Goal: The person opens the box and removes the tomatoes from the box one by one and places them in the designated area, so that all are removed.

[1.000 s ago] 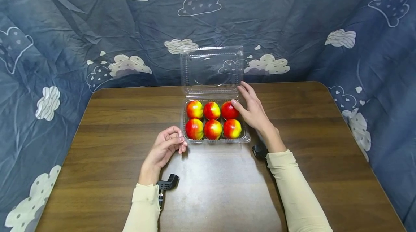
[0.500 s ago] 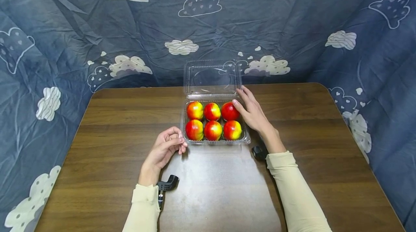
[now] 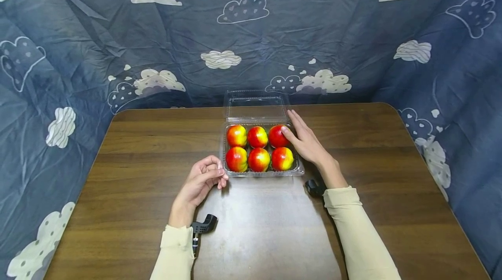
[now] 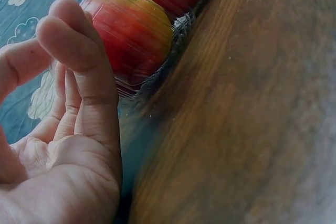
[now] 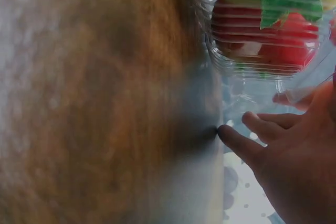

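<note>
A clear plastic clamshell container (image 3: 262, 174) holds several red-and-yellow, peach-like fruits (image 3: 259, 160) in two rows. Its transparent lid (image 3: 256, 108) leans back from the hinge, away from the person. At the front left corner, my left hand (image 3: 200, 180) pinches the container's edge between thumb and forefinger; the left wrist view shows the curled fingers (image 4: 79, 61) beside a fruit (image 4: 134, 32). My right hand (image 3: 310, 143) lies along the back right side, fingers fairly straight. Its fingertips are at the lid's lower right corner, and its thumb overlaps the back right fruit (image 3: 276, 136).
The brown wooden table (image 3: 137, 162) extends to both sides and in front of the container. Behind it hangs a dark blue cloth (image 3: 176, 32) with a cloud pattern. A black wrist camera (image 3: 205, 224) sits by the left wrist, another camera (image 3: 313, 187) by the right.
The lid has tipped from nearly upright farther back and down, away from the person. My right hand has shifted slightly with it; my left hand keeps its pinch at the corner.
</note>
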### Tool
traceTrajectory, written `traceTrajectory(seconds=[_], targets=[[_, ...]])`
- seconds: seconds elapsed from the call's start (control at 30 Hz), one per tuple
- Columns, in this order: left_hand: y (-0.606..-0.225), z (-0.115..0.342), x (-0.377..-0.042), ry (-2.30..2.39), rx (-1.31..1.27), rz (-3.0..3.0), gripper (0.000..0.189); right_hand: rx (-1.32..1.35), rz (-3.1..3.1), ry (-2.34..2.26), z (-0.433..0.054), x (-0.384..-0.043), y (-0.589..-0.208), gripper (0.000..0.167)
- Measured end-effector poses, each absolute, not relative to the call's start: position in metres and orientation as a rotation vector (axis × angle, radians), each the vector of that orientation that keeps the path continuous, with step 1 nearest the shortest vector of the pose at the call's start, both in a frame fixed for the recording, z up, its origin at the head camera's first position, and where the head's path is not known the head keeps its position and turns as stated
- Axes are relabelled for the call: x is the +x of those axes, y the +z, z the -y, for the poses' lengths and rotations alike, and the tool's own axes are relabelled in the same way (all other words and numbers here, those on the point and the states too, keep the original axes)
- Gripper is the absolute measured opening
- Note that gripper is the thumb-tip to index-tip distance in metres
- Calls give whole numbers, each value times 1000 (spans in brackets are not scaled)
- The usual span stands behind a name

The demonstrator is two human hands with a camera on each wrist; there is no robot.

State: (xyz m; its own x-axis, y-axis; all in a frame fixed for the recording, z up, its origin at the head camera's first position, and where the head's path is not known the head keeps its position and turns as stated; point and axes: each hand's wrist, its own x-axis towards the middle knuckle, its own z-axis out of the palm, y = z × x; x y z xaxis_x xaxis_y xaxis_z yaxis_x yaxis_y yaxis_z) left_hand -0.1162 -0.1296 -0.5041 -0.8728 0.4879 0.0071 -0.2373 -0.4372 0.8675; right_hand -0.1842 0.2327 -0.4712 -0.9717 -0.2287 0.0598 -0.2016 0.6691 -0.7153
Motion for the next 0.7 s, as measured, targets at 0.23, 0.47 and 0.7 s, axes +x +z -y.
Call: traceTrajectory(seconds=[0.23, 0.47, 0.7], targets=[[-502, 128, -113, 2327, 338, -1339, 19, -389, -2828, -1213, -233, -181, -474, 77], [-503, 130, -111, 2342, 323, -1337, 19, -399, -2820, -1225, -229, -175, -474, 76], [-503, 133, -115, 2258, 407, -1497, 8, -346, -2818, -1247, -231, -170, -472, 76]])
